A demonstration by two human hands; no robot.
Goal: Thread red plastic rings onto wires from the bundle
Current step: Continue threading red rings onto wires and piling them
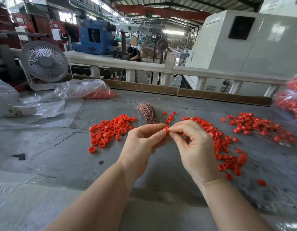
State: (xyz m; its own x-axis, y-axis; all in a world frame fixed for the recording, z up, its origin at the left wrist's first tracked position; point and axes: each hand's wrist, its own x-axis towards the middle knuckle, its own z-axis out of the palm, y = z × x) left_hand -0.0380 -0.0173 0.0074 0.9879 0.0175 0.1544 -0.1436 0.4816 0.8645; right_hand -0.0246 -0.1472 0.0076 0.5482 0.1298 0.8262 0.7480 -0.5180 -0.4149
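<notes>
Both hands meet above the middle of the tabletop (44,155), and between them sits a single red ring (166,129): the left hand (142,144) pinches it from one side with thumb and forefinger curled in, while the right hand (192,144) closes its fingertips on the other side. The wire being fed is too fine to make out here, so whether it has entered the hole cannot be told. To do this step well, I judge the ring should be held steady with its bore facing the incoming wire tip, gripped close to the end so the wire does not buckle. The ring's axis appears to run roughly left to right, from one hand to the other. Just beyond the hands lies the wire bundle (148,114), its long axis running away from the person, fanned ends farthest. Loose rings (109,130) lie left; threaded rings (261,129) lie right.
</notes>
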